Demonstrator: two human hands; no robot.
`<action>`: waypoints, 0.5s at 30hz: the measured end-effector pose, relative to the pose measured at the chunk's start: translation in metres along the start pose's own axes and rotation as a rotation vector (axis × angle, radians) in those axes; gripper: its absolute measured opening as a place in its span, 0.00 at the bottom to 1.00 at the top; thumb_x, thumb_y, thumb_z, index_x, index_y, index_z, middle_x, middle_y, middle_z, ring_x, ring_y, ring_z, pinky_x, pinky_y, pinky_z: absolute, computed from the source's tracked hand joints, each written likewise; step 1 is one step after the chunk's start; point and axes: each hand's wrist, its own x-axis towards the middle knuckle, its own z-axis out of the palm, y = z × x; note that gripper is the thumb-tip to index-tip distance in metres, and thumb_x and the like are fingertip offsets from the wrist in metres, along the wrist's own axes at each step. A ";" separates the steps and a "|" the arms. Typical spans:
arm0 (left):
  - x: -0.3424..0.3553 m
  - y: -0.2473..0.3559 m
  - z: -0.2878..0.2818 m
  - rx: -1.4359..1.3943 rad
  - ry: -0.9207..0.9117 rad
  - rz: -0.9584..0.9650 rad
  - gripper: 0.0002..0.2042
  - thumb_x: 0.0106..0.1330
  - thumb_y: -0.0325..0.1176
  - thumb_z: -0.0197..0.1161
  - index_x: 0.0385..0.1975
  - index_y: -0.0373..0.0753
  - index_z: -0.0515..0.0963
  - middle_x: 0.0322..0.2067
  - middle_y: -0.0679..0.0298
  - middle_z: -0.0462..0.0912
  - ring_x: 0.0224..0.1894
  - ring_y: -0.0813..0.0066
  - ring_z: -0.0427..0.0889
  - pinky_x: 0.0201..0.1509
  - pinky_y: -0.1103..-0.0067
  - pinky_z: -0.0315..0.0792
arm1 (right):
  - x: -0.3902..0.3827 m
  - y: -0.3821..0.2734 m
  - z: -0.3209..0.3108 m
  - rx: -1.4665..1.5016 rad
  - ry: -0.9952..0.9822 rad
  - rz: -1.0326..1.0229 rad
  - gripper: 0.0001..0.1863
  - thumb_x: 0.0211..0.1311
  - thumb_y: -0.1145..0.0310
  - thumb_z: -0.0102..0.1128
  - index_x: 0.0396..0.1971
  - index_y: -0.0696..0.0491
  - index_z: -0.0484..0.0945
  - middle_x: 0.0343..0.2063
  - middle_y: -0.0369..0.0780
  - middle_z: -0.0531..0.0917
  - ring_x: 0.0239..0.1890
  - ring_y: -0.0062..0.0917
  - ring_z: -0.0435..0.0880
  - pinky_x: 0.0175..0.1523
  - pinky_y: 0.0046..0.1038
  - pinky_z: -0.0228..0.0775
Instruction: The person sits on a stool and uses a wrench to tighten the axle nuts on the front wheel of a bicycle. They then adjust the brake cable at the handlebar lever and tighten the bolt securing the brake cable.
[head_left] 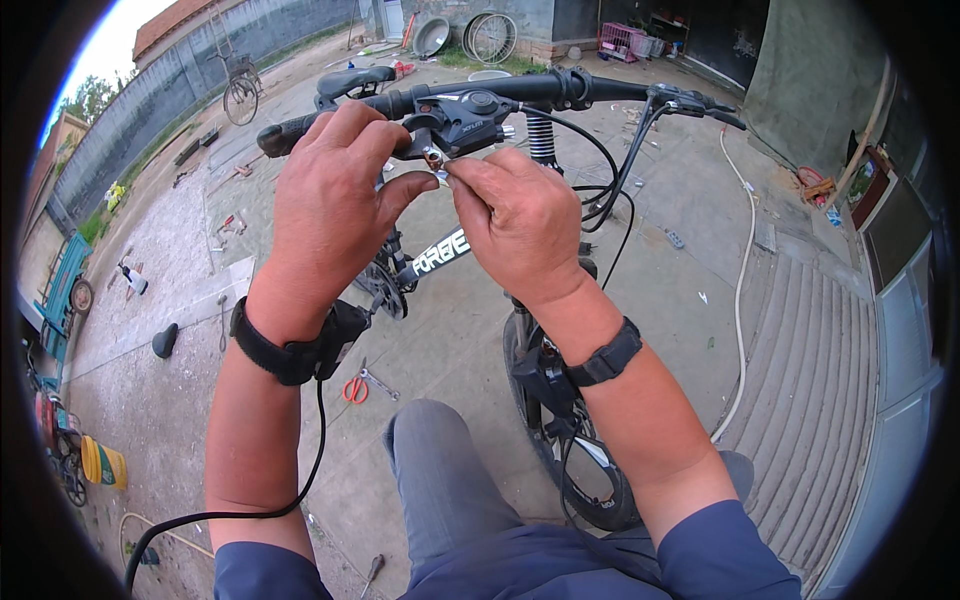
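Observation:
A bicycle's black handlebar (610, 90) crosses in front of me, with a dark brake and shifter unit (468, 118) clamped on it. My left hand (335, 190) curls its fingers over the brake lever (413, 147) beside the left grip (285, 134); its thumb reaches below the lever. With thumb and index finger pinched together, my right hand (522, 222) is at a small shiny metal part (434, 157) under the unit. What lies between those fingertips is mostly hidden. Black cables (600, 160) loop down right of the unit.
The bicycle's front wheel (600, 505) is below my right forearm. Orange-handled scissors (356, 389) and a wrench (380, 383) lie on the ground, with a loose saddle (165, 341) farther left. A pale hose (741, 350) runs beside ridged steps (800, 400) at right.

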 end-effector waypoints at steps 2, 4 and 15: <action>0.000 0.000 0.000 0.002 -0.003 0.002 0.17 0.51 0.36 0.79 0.37 0.38 0.81 0.37 0.61 0.80 0.42 0.56 0.80 0.44 0.65 0.74 | -0.001 0.001 0.000 0.001 -0.008 0.005 0.09 0.55 0.75 0.73 0.36 0.49 0.86 0.26 0.37 0.82 0.27 0.34 0.83 0.32 0.33 0.73; 0.000 0.000 0.000 0.003 -0.004 0.004 0.17 0.51 0.36 0.78 0.37 0.38 0.81 0.37 0.61 0.79 0.42 0.55 0.80 0.44 0.65 0.74 | -0.002 0.000 0.002 0.004 0.001 0.027 0.06 0.55 0.72 0.71 0.34 0.48 0.85 0.26 0.36 0.79 0.28 0.36 0.82 0.34 0.36 0.71; -0.001 0.000 0.002 0.017 0.009 0.007 0.16 0.53 0.37 0.78 0.37 0.38 0.81 0.37 0.61 0.79 0.42 0.55 0.80 0.45 0.65 0.74 | 0.000 -0.006 -0.003 0.037 -0.009 0.049 0.06 0.52 0.75 0.71 0.32 0.52 0.86 0.28 0.38 0.82 0.29 0.34 0.83 0.35 0.34 0.73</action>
